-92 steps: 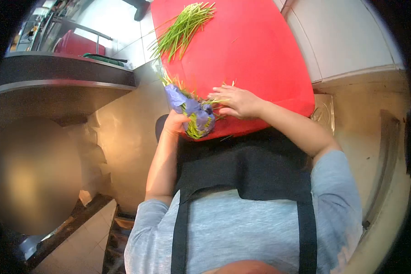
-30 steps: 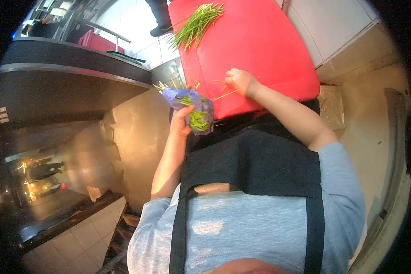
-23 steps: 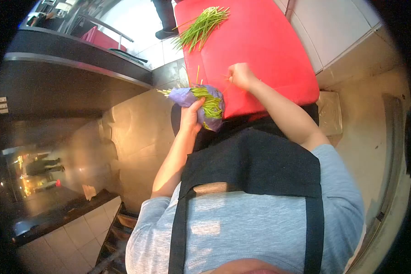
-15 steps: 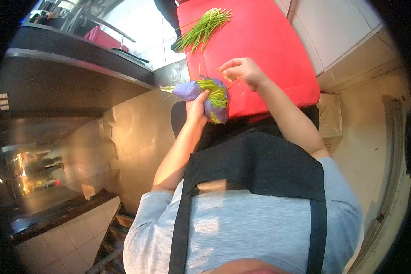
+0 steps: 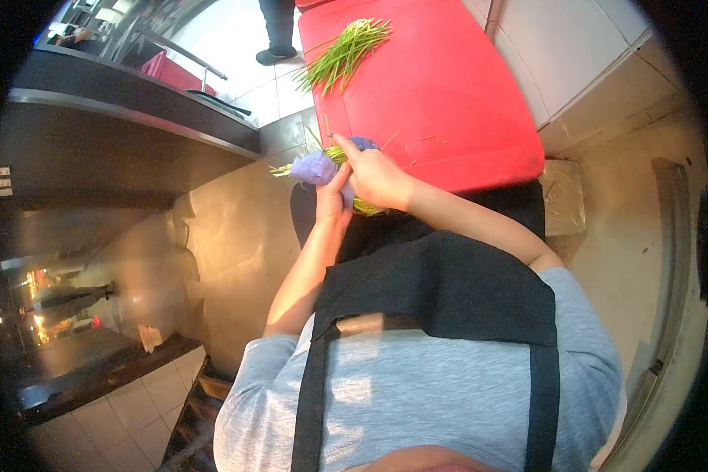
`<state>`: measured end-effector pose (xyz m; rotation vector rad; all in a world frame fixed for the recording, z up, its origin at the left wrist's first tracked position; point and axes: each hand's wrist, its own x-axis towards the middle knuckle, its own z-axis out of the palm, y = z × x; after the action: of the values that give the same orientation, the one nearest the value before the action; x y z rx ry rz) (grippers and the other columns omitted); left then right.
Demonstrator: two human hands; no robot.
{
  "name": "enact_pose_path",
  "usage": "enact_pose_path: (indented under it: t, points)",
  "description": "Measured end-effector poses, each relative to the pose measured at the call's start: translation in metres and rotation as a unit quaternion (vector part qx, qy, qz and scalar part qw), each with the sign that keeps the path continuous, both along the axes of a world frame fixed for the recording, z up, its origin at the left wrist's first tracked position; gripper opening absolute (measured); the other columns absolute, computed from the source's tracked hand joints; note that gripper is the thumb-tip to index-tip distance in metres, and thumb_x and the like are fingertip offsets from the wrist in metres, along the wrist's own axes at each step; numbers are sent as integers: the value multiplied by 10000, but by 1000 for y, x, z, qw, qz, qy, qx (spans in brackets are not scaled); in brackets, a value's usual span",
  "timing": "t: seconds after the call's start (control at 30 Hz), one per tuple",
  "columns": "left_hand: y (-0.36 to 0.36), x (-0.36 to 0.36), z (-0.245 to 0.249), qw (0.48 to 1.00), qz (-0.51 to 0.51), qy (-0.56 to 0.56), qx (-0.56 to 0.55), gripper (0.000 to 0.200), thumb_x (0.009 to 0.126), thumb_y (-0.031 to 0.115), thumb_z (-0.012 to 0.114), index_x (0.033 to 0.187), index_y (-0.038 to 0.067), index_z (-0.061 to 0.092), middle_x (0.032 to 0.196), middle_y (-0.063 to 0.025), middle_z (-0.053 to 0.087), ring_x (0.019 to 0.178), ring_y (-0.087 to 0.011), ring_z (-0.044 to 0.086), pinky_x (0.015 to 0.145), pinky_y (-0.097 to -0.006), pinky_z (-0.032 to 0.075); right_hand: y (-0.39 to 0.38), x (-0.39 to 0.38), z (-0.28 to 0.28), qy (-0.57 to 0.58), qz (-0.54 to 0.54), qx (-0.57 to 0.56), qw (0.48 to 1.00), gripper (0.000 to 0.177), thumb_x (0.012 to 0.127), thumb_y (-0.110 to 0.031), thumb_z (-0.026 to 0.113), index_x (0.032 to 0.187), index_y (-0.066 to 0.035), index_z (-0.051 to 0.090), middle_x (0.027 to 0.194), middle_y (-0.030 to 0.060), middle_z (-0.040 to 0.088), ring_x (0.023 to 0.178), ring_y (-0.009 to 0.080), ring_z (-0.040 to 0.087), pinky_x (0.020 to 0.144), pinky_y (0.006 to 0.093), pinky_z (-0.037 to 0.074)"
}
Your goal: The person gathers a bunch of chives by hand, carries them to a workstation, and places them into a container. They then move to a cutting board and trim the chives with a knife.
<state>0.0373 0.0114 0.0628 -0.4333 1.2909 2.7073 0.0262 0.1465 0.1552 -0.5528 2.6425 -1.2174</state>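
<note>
A bundle of thin green stalks, partly wrapped in purple material (image 5: 315,168), is held above the near left edge of a red surface (image 5: 440,94). My left hand (image 5: 334,195) grips the bundle from below, its thumb pressed on the wrap. My right hand (image 5: 376,173) lies over the bundle's right part, index finger pointing up and left; its other fingers are hidden, as is much of the stalks beneath. A loose pile of green stalks (image 5: 346,55) rests at the far left of the red surface, and a few small bits lie nearer.
Another person's dark-clothed leg and shoe (image 5: 277,55) are beyond the red surface at the upper left. A dark counter (image 5: 134,94) with a metal edge runs along the left. A tiled wall (image 5: 562,59) borders the right side.
My right hand has moved left and down from over the red surface onto the bundle. The other person's leg and shoe show further left and more fully.
</note>
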Motion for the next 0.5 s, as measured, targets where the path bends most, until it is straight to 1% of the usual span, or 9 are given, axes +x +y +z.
enact_pose_path:
  t: [0.07, 0.17, 0.27, 0.3, 0.33, 0.37, 0.4, 0.43, 0.5]
  points:
    - [-3, 4, 2, 1000, 3, -6, -5, 501, 775, 26, 687, 1233, 54, 485, 1131, -62, 587, 1046, -213, 569, 917, -381, 453, 0, -1, 14, -48, 38, 36, 997, 568, 773, 1, 489, 1332, -26, 391, 941, 280, 618, 842, 440, 603, 711, 490, 494]
    - [-7, 7, 13, 1000, -8, 10, -23, 495, 769, 0, 663, 1229, 46, 485, 1127, -74, 587, 1028, -227, 580, 902, -389, 468, 4, -8, -3, 50, 65, -147, 986, 573, 768, 17, 453, 1334, -49, 400, 982, 225, 644, 794, 359, 650, 674, 426, 534]
    - [-9, 7, 18, 999, -9, 20, -31, 487, 757, -32, 631, 1218, 35, 488, 1121, -90, 587, 1007, -244, 591, 892, -399, 481, 28, -18, 21, -124, 109, -291, 942, 565, 767, 21, 441, 1325, -67, 419, 1018, 153, 649, 776, 227, 660, 676, 343, 546]
    - [-14, 3, 13, 999, -8, 15, -28, 486, 752, -38, 623, 1214, 31, 489, 1118, -96, 587, 1000, -249, 594, 890, -401, 486, 39, -24, 27, -196, 81, -306, 928, 505, 777, 13, 470, 1276, -67, 477, 1038, 103, 641, 784, 152, 642, 670, 297, 539]
    - [-18, 0, 9, 1000, -8, 7, -24, 485, 748, -43, 615, 1210, 28, 490, 1115, -101, 588, 993, -255, 597, 887, -404, 490, 55, -33, 16, -152, 51, -295, 942, 435, 783, 3, 489, 1212, -62, 530, 1052, 103, 641, 784, 163, 645, 677, 301, 535]
    - [-25, -1, 7, 998, -6, 4, -65, 470, 765, 14, 622, 1215, 11, 487, 1118, -115, 600, 992, -273, 607, 896, -427, 493, 74, -41, 0, -109, 21, -282, 953, 370, 789, -8, 508, 1147, -58, 584, 1067, 102, 641, 785, 174, 649, 683, 304, 532]
    - [-30, -2, 8, 998, 10, -4, -63, 428, 776, 36, 627, 1187, 6, 511, 1089, -124, 615, 958, -276, 619, 883, -430, 500, 96, -49, -18, 12, -34, -159, 987, 280, 788, -38, 549, 1055, -67, 627, 1021, 110, 638, 788, 215, 643, 698, 333, 528]
    - [-37, -2, 8, 999, 14, -11, -49, 423, 780, 46, 630, 1186, 12, 516, 1088, -121, 617, 956, -273, 620, 881, -427, 500, 116, -53, -38, 132, -86, -30, 987, 194, 787, -69, 590, 963, -76, 669, 976, 117, 636, 791, 255, 637, 712, 361, 525]
    - [-53, -2, 9, 1000, 14, -11, -19, 416, 785, 62, 636, 1183, 21, 523, 1090, -113, 620, 956, -267, 620, 877, -419, 501, 149, -51, -73, 170, -111, 48, 978, 129, 775, -131, 638, 893, -97, 678, 931, 93, 624, 820, 275, 611, 740, 377, 508]
